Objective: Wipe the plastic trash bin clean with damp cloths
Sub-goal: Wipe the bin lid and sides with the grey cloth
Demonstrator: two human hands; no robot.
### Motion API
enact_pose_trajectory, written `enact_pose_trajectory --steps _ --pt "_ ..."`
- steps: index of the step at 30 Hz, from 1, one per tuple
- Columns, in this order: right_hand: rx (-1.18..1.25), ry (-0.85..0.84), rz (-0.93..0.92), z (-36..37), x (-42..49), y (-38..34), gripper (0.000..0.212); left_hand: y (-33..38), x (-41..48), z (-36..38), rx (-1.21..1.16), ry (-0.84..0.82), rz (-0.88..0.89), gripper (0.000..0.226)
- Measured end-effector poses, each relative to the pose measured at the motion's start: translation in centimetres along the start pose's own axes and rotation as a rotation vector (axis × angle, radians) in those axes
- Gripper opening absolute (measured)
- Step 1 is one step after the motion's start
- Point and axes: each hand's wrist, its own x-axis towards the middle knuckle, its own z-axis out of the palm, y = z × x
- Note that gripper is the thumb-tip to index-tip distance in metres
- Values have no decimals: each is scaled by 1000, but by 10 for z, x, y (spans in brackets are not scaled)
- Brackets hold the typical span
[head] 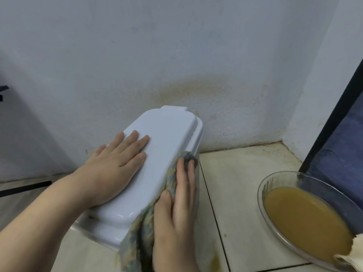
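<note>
The bin [167, 138] is plain white. The cloth [143, 228] is mottled blue-grey and yellow. The liquid [306, 218] in the bowl [260, 193] is ochre-brown.

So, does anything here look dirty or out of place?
Yes. The wall behind the white trash bin carries a yellowish-brown stain, the glass bowl on the floor holds murky brown water, and a yellowish smear marks the tile beside the right hand.

wall [176, 46] behind bin [167, 132], bowl [263, 185] right
</note>
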Motion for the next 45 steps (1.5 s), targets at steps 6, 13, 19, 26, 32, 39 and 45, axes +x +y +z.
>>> enact_pose_trajectory --steps 6,13,19,26,32,39,45 --pt "-37 -212 302 -17 138 18 53 2 -2 -2 -4 -26 23 41" --pt "-566 -561 -314 -27 129 14 50 1 -2 -1 11 -17 13 49" --pt "-1118 -1127 -392 30 210 -13 50 -2 -4 1 -35 25 55 51" --pt "-1181 -706 -316 3 184 0 50 -51 -2 -20 98 -19 4 56" --pt "-1227 -391 -342 -32 79 -27 64 -38 8 0 22 84 -178 51" --pt "-1146 -1105 -340 13 154 -32 54 -41 6 3 23 92 -175 52" --pt "-1261 -645 -182 -36 169 -24 49 -40 6 1 -10 94 -156 51"
